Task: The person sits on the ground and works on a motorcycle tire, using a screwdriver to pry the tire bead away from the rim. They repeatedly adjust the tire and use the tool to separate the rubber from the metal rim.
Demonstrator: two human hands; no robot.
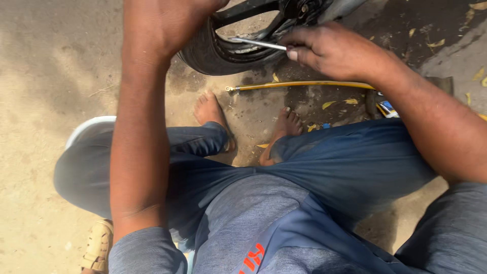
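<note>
Down through the head camera, a person sits low over sandy, oil-stained ground, both bare arms stretched forward to a black rubber tyre on a dark spoked wheel (218,50) at the top of the frame.

Only the lower arc of the tyre shows; its tread looks worn and dusty, its sidewall curves into a dark rim, and black spokes run up out of the frame. It rests on the dirt just beyond the person's bare feet.

The right hand (332,50) is curled, thumb and fingers pinched closed around the near end of a thin, straight, silver metal rod (256,43). The rod lies nearly level and points left, its far tip reaching the rim where tyre and wheel meet.

The left hand (165,23) is raised close to the camera, back of the hand upward, over the left edge of the tyre. Its fingers run off the top of the frame, so I cannot tell how far they are open or whether they grip anything.

On the ground between the tyre and the feet lies a yellow hose with a brass-coloured tip (304,85), stretched left to right. Dry yellow leaves (328,104) are scattered near it. At the lower left sits a tan sandal (96,246).
</note>
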